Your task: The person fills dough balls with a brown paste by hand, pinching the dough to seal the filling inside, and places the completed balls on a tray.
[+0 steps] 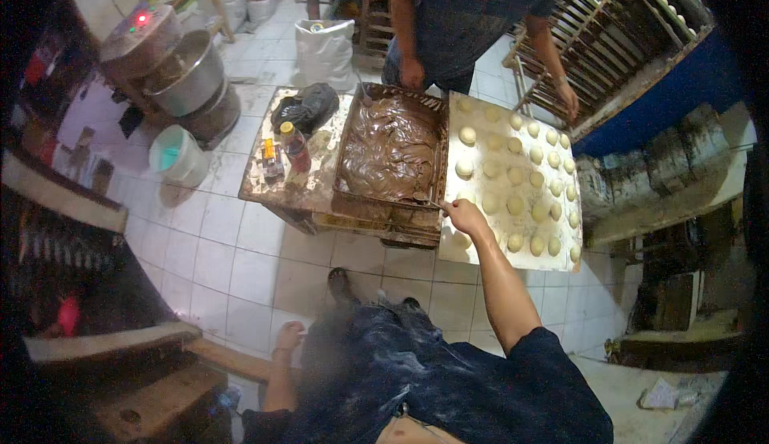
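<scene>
My right hand [460,213] grips a thin utensil at the lower right corner of a rectangular tray of brown, chocolate-like paste [388,152]. Beside that tray lies a pale board [448,252] with several rows of round dough balls [536,154], some paler than others. My left hand [290,335] hangs low by my side, fingers loosely bent, with nothing visible in it. On the worn table [264,188] left of the paste are a dark plastic bag [306,106], a yellow-capped bottle [294,149] and a small orange-labelled bottle [272,164].
A co-worker [465,20] stands across from me, arms down near the board and tray. Slatted racks [593,52] are at upper right, a white sack [324,52] behind the table, a steel mixer bowl [184,80] and bucket [178,156] at left, and a wooden ledge [120,340] at lower left.
</scene>
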Demonstrator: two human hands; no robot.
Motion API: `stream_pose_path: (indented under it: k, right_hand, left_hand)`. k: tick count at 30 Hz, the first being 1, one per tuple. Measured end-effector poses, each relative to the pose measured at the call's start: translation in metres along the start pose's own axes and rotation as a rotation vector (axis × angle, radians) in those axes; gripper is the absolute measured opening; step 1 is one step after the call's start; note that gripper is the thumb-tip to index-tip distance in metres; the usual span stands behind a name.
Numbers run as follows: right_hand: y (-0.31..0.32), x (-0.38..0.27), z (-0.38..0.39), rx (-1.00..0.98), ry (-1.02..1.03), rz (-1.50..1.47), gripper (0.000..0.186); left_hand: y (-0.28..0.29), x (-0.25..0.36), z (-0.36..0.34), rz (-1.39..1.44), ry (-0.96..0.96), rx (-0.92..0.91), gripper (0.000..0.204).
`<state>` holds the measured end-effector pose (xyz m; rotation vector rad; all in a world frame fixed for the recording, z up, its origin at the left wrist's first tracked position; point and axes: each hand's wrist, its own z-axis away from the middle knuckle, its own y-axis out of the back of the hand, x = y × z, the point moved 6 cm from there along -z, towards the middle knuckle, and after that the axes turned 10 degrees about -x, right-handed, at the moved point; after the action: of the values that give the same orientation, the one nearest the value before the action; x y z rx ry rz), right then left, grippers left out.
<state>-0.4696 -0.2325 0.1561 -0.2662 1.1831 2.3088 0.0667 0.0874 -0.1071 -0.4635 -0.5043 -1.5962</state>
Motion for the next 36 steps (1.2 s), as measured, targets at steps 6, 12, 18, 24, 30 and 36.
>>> stream_pose_path:
  k: [6, 12, 18, 24, 30, 36]
  right_hand:
    - [0.018, -0.021, 0.033, 0.208, 0.085, -0.066, 0.039]
    - [0.006, -0.017, 0.058, 0.275, 0.110, 0.060, 0.033]
    - [0.023, -0.046, 0.044, 0.224, 0.086, 0.102, 0.031]
    - [0.035, -0.056, 0.002, -0.123, -0.044, 0.124, 0.028]
    - [0.013, -0.080, -0.018, -0.413, 0.090, -0.081, 0.031]
    - [-0.025, -0.125, -0.021, -0.432, 0.027, -0.542, 0.029]
  left_hand:
    - [0.087, 0.004, 0.006, 0.070, 0.110, 0.068, 0.027]
    - [0.126, 0.020, -0.028, 0.109, 0.120, 0.080, 0.028]
    - [0.102, 0.070, -0.054, 0.006, 0.054, -0.099, 0.039]
    - [0.097, 0.107, -0.054, -0.040, 0.038, -0.085, 0.029]
    - [0.112, 0.083, -0.064, 0.012, 0.046, -0.049, 0.034]
    - [0.128, 0.004, -0.088, -0.072, 0.002, -0.126, 0.031]
